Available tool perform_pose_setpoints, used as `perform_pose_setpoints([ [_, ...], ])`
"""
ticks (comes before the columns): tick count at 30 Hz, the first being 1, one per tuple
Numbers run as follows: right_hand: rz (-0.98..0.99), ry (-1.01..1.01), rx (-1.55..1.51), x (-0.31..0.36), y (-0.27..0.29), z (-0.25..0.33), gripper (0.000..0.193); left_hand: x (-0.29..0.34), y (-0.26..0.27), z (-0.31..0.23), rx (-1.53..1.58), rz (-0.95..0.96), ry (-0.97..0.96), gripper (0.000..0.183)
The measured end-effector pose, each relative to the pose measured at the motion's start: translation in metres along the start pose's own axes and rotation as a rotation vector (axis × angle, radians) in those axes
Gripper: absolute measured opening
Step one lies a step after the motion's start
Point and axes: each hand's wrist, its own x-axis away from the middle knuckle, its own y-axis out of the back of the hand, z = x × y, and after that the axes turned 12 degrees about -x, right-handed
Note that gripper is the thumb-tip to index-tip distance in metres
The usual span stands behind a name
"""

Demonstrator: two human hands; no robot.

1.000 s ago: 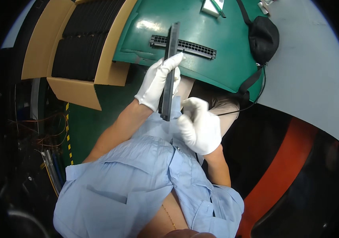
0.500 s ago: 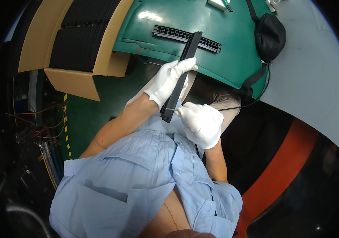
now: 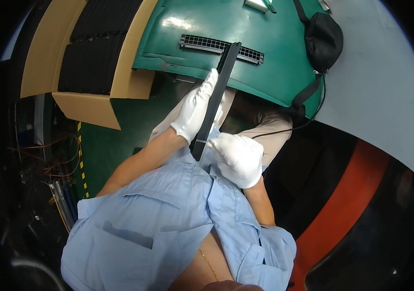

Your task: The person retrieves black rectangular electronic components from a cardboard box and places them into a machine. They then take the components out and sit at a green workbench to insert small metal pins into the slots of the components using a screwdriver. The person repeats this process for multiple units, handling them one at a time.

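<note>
A long, narrow black plastic strip [image 3: 215, 99] is tilted in front of me, its far end overlapping the view of the green table. My left hand [image 3: 195, 109], in a white glove, supports it from the left, fingers stretched along its side and others partly hidden behind it. Close to the strip's near end, my gloved right hand [image 3: 238, 157] is closed in a pinch. A thin pale line [image 3: 201, 141] crosses the strip beside those fingertips; whether it belongs to something held is too small to tell. A black slotted grille piece [image 3: 202, 44] lies on the table beyond.
The green table [image 3: 274, 72] bears a black pouch with a strap [image 3: 324, 41] at right, from which a thin black cable [image 3: 308, 124] runs toward my right hand. An open cardboard box [image 3: 85, 104] packed with black parts stands at left. A grey surface [image 3: 376, 87] adjoins on the right.
The strip's near end has come down and left toward me, and the strip has turned slightly. My left fingers have straightened along it. My right hand has shifted slightly left and nearer.
</note>
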Motion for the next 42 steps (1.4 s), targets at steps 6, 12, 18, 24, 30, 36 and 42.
perform_pose_setpoints([
  [6,-0.05,-0.069,0.067,-0.002,0.001,-0.004,0.029,0.023,0.011,0.017,-0.108,0.082,0.047,0.057],
  [12,-0.188,-0.069,0.094,-0.011,0.02,-0.011,0.03,0.061,0.014,0.027,-0.066,0.251,0.134,0.053],
  [18,-0.299,-0.037,0.181,-0.03,0.043,-0.028,0.025,0.067,0.016,0.027,-0.222,0.239,0.186,0.052],
  [24,-0.347,-0.167,0.263,-0.042,0.054,-0.043,0.006,0.058,0.031,0.045,-0.374,0.297,0.145,0.05],
  [30,-0.359,-0.839,-0.939,-0.055,0.067,-0.031,0.021,0.033,0.032,0.022,-0.791,0.354,-0.301,0.05],
  [36,-0.015,-0.549,-0.347,-0.066,0.037,-0.009,0.052,0.003,-0.006,-0.01,-0.622,0.087,-0.414,0.059],
  [42,-0.01,-0.492,-0.25,-0.047,0.059,0.0,0.016,0.02,-0.016,-0.017,-0.561,-0.04,-0.311,0.073],
])
